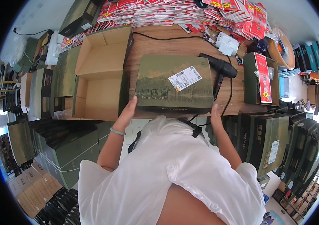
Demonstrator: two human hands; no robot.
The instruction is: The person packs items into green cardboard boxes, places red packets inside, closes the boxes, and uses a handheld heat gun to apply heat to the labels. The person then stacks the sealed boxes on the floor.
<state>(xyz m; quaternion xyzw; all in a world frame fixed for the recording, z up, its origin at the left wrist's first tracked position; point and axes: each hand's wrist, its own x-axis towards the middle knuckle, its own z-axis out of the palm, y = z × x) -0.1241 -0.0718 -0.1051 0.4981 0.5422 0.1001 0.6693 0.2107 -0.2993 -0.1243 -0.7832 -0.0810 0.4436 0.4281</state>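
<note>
Going left to right, stacks of dark green boxes [60, 150] are standing on the floor beside the wooden table [174, 47]. On the table's left part an open carton [99, 75] is lying with its flaps spread, and nothing is showing inside it. The left hand [129, 108] is pressing flat, fingers open, against the left near corner of a green box [174, 84]; a pale bangle [117, 131] is sitting on that wrist. The green box is lying closed near the table's front edge, with a white label [185, 78] stuck on its lid. The right hand [216, 112] is resting open against the box's right near corner. Just right of the box a black hair dryer [219, 67] is lying, its cord trailing off. Further right another green box [259, 80] is standing with a red leaflet [263, 77] on top. Red packets [182, 13] are lying piled along the far edge.
</note>
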